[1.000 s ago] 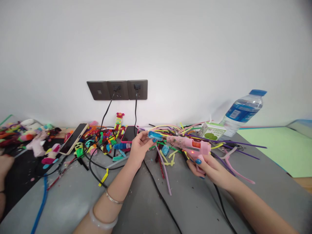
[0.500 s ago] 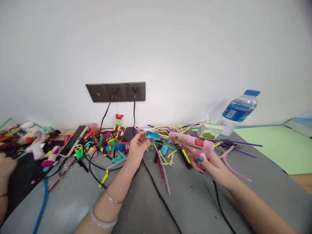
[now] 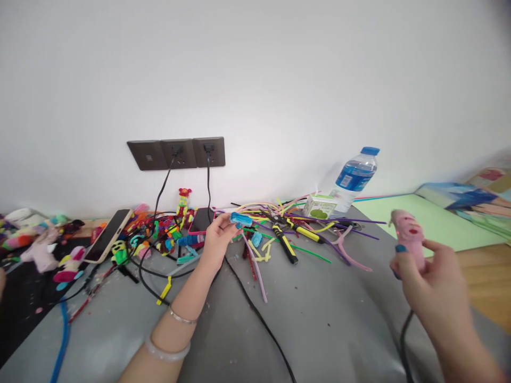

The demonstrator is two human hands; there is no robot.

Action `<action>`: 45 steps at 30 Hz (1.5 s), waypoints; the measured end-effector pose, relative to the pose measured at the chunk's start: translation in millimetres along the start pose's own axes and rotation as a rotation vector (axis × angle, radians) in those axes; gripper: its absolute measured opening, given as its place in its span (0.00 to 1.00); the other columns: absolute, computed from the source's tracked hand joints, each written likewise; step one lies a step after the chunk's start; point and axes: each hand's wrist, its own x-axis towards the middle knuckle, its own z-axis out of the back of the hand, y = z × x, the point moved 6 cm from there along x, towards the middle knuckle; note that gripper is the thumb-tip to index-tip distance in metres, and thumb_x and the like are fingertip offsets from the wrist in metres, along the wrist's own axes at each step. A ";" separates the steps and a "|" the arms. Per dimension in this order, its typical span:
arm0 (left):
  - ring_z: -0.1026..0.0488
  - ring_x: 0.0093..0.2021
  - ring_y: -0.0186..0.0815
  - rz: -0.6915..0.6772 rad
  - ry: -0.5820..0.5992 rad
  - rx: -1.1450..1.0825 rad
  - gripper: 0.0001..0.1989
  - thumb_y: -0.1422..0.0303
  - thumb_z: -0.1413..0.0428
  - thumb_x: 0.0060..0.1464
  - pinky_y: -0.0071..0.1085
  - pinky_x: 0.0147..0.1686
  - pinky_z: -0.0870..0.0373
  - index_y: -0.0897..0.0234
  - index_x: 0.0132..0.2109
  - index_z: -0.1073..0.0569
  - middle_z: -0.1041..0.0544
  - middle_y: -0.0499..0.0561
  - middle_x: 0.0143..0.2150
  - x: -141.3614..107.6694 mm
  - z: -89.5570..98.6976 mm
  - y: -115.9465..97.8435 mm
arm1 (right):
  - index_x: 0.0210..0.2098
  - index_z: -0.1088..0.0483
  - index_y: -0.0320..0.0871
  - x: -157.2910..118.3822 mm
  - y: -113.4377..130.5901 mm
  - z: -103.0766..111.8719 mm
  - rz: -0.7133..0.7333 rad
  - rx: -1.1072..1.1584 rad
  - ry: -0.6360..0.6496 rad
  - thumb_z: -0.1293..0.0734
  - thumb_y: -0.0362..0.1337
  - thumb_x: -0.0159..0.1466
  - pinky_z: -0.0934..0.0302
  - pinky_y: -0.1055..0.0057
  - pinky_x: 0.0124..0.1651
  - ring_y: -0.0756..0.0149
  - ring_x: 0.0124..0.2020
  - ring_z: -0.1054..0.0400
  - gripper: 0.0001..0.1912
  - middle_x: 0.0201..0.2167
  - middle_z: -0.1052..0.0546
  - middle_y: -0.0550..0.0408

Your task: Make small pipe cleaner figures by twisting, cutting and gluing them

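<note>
Carefully now: left hand (image 3: pixel 219 239) pinching blue fuzzy piece (image 3: pixel 241 219) above craft clutter, fingers closed on it; best kept by edges, clear of hot glue. Right hand (image 3: pixel 433 274) gripping pink glue gun (image 3: pixel 411 234); nozzle best kept off skin, cord slack.

A grey table (image 3: pixel 319 319) bears pliers (image 3: pixel 285 244), pipe cleaners (image 3: pixel 262 271), and phones (image 3: pixel 108 235).

We can read no words right of centre: the carton's (image 3: pixel 319 206) and bottle label's (image 3: pixel 353 177) print is too small.
</note>
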 end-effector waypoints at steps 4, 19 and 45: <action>0.23 0.36 0.34 0.000 0.024 -0.002 0.20 0.62 0.30 0.39 0.32 0.42 0.24 0.64 0.39 0.25 0.20 0.50 0.36 -0.8 -1.6 -0.6 | 0.37 0.39 0.54 -1.9 -57.1 22.3 -0.161 -0.418 0.159 0.35 0.51 0.52 0.42 0.54 0.28 0.46 0.23 0.32 0.16 0.28 0.24 0.43; 0.23 0.38 0.34 0.015 0.052 0.010 0.20 0.61 0.30 0.40 0.32 0.42 0.24 0.63 0.40 0.23 0.20 0.50 0.38 0.0 -1.3 1.9 | 0.36 0.33 0.44 15.9 -21.0 -3.5 0.216 -0.645 0.159 0.40 0.55 0.57 0.38 0.48 0.43 0.34 0.47 0.31 0.21 0.38 0.26 0.33; 0.22 0.40 0.36 0.101 0.019 0.074 0.24 0.60 0.29 0.39 0.33 0.39 0.22 0.64 0.43 0.24 0.20 0.52 0.41 -4.3 -2.5 9.6 | 0.28 0.32 0.43 -30.2 114.0 -180.2 0.860 -0.036 0.913 0.38 0.29 0.61 0.39 0.68 0.38 0.63 0.34 0.33 0.07 0.31 0.29 0.52</action>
